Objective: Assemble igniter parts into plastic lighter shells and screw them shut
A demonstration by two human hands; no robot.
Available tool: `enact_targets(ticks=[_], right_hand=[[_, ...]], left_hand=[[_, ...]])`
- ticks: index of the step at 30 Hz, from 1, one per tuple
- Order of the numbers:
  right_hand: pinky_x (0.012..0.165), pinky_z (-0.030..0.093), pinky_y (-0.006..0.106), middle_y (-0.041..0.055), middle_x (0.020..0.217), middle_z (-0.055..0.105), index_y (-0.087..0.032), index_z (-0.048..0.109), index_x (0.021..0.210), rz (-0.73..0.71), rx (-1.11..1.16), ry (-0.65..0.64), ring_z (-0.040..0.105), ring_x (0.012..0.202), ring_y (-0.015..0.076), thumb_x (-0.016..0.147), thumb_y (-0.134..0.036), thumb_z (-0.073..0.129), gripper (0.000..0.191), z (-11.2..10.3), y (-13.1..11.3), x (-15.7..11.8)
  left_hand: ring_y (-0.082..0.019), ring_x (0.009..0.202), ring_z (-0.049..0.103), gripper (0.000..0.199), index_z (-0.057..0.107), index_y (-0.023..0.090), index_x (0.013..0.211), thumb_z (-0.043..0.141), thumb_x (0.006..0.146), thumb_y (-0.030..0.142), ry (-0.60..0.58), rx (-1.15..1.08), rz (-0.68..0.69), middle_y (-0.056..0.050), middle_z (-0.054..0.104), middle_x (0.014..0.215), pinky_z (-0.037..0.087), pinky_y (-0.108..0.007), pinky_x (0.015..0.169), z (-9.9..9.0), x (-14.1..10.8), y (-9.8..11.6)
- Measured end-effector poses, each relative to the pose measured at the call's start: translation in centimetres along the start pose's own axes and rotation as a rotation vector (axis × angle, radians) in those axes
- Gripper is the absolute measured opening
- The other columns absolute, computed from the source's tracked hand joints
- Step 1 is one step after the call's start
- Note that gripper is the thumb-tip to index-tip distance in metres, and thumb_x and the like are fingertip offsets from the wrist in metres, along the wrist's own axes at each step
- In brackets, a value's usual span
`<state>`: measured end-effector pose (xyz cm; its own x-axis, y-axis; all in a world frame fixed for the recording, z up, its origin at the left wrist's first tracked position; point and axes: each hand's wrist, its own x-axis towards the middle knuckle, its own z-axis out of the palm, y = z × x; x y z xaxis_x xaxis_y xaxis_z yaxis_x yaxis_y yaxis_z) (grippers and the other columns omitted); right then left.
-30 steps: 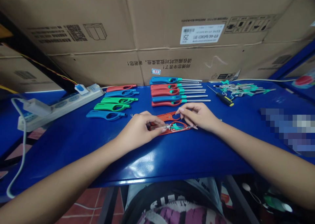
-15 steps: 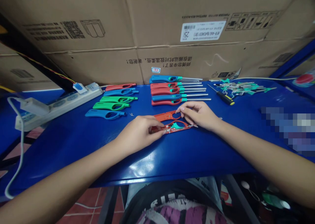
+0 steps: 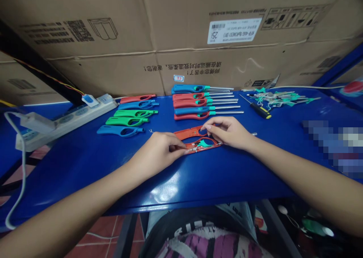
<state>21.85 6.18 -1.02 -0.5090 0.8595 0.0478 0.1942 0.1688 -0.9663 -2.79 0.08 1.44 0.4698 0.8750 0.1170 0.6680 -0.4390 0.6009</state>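
Observation:
An orange-red lighter half shell (image 3: 202, 148) lies open-side up on the blue table, with a green trigger, white wires and small parts inside it. My left hand (image 3: 161, 148) pinches its handle end, fingertips at the inner parts. Behind it lies a second orange-red half shell (image 3: 185, 133), parallel to the first. My right hand (image 3: 231, 132) is closed over that shell's loop end, thumb and index finger together there; its other fingers reach down to the front shell's nose. A metal tip (image 3: 254, 134) shows beyond the right hand, the rest of it hidden.
Finished-looking lighters (image 3: 191, 101) with metal rods lie in a row at the back. Several coloured shells (image 3: 127, 114) sit left, beside a power strip (image 3: 70, 116). At right are a screwdriver (image 3: 259, 110) and a heap of green-and-wire parts (image 3: 280, 98). A cardboard box (image 3: 176, 31) stands behind.
The left fingertips have drawn back slightly to the left, showing more of the parts in the front shell. The right hand stays nearly in place. The view has shifted a little.

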Motion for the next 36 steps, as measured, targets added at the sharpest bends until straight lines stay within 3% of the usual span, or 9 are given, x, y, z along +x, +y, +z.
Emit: enact_targets(ticks=[10,16,20,26,30,32,34,36], right_hand=[[0.041,0.028,0.023,-0.0071,0.052,0.049,-0.015,0.065,0.09,-0.011,0.008,-0.005,0.039,0.041,0.006,0.089,-0.051,0.066,0.036,0.0,0.2,0.1],[0.041,0.028,0.023,-0.0064,0.053,0.05,-0.015,0.066,0.091,-0.002,0.001,0.002,0.039,0.042,0.0063,0.089,-0.051,0.065,0.036,0.0,0.2,0.0],[0.042,0.03,0.023,-0.004,0.059,0.054,-0.014,0.067,0.091,-0.026,-0.043,-0.004,0.04,0.045,0.0064,0.09,-0.048,0.064,0.035,0.0,0.0,-0.1],[0.051,0.041,0.022,0.0056,0.086,0.068,-0.014,0.072,0.1,-0.255,-0.214,-0.082,0.053,0.059,0.0093,0.092,-0.034,0.062,0.023,-0.2,-0.2,-0.5],[0.047,0.039,0.021,0.0057,0.092,0.074,-0.015,0.074,0.109,-0.469,-0.358,-0.201,0.049,0.051,0.0063,0.092,-0.023,0.062,0.022,-0.4,-0.7,-1.1],[0.05,0.045,0.021,0.0053,0.094,0.077,-0.016,0.074,0.112,-0.547,-0.429,-0.253,0.056,0.053,0.0072,0.091,-0.02,0.062,0.025,-0.4,-1.0,-1.4],[0.065,0.054,0.022,0.0055,0.101,0.079,-0.017,0.074,0.115,-0.615,-0.503,-0.289,0.071,0.071,0.0119,0.091,-0.018,0.061,0.027,-0.4,-1.3,-1.7],[0.081,0.057,0.024,0.0048,0.109,0.079,-0.018,0.073,0.117,-0.66,-0.584,-0.311,0.075,0.094,0.016,0.091,-0.017,0.061,0.029,-0.4,-1.5,-2.0]], left_hand=[[-0.019,0.08,0.071,0.011,0.082,0.021,0.094,0.072,0.089,0.023,-0.01,-0.025,-0.037,-0.003,0.078,0.09,0.051,-0.028,0.072,0.0,-0.2,0.2],[-0.015,0.067,0.066,0.008,0.08,0.018,0.088,0.074,0.086,0.023,-0.005,-0.007,-0.065,-0.003,0.075,0.082,0.049,-0.026,0.063,0.2,-0.2,0.3],[-0.014,0.069,0.066,0.01,0.081,0.019,0.092,0.073,0.086,0.02,-0.025,0.014,-0.058,-0.003,0.075,0.085,0.049,-0.026,0.064,-0.1,-0.3,0.4],[-0.017,0.078,0.068,0.011,0.082,0.02,0.094,0.072,0.089,0.02,-0.072,0.052,-0.033,-0.003,0.077,0.088,0.05,-0.028,0.073,-0.5,-0.2,0.4],[-0.016,0.077,0.068,0.009,0.081,0.02,0.091,0.074,0.087,0.019,-0.063,0.044,-0.056,-0.002,0.076,0.087,0.05,-0.027,0.071,-0.4,0.0,0.3],[-0.016,0.078,0.069,0.009,0.081,0.02,0.092,0.074,0.087,0.018,-0.063,0.044,-0.059,-0.002,0.077,0.088,0.05,-0.027,0.072,-0.3,0.0,0.3],[-0.016,0.079,0.069,0.01,0.082,0.021,0.093,0.074,0.087,0.017,-0.065,0.054,-0.051,-0.002,0.077,0.089,0.05,-0.027,0.073,-0.3,0.0,0.3],[-0.017,0.078,0.069,0.011,0.082,0.021,0.095,0.073,0.088,0.018,-0.073,0.07,-0.044,-0.003,0.077,0.089,0.049,-0.028,0.072,-0.4,-0.1,0.3]])
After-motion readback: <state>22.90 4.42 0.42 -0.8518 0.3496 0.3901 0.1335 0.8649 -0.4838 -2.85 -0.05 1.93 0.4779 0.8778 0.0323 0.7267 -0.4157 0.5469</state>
